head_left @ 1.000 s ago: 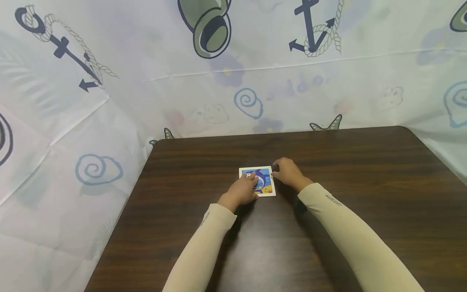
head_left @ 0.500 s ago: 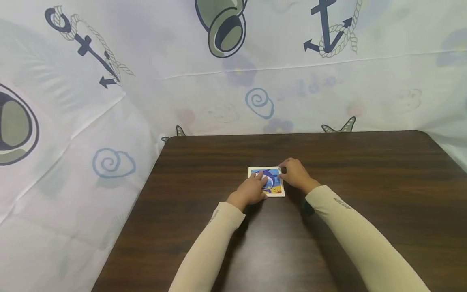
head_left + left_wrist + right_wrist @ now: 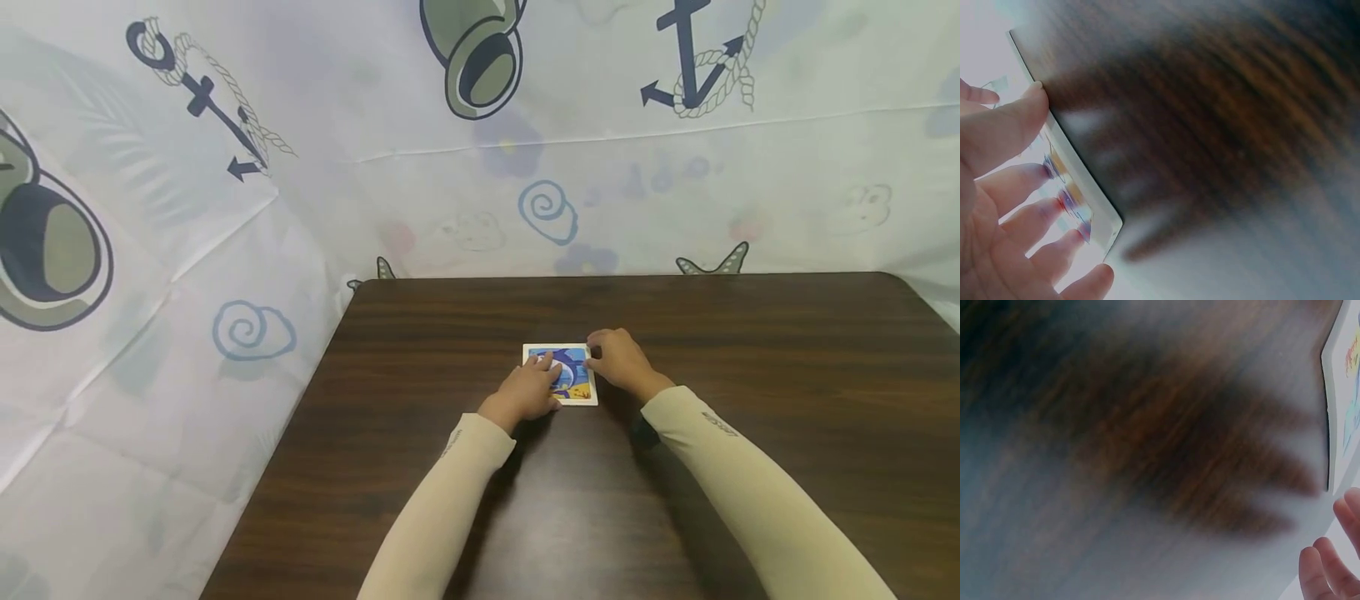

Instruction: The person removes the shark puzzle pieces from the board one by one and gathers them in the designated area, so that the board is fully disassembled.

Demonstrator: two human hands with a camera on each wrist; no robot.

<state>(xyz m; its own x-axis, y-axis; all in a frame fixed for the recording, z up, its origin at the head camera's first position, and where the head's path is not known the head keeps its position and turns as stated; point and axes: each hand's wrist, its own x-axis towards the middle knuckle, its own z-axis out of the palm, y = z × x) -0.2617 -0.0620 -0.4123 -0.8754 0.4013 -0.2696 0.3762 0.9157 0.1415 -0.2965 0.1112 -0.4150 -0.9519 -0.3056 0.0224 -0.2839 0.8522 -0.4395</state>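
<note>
A small square picture board with a white border lies flat on the dark wooden table. It shows a blue sea animal over yellow sand. My left hand rests on its left part with fingers spread over the picture. In the left wrist view, the thumb touches the board's edge and the other fingertips lie on or just above the picture. At the upper right corner, my right hand has thumb and forefinger apart beside the border. Several of its fingertips show near the board's edge in the right wrist view.
The dark table extends around the board on all sides. A pale cloth printed with anchors, shells and starfish hangs behind the table and along its left side.
The head view has swung left, so everything appears farther right. My right thumb and forefinger have come slightly closer to the board's right edge. The left hand stays on the picture.
</note>
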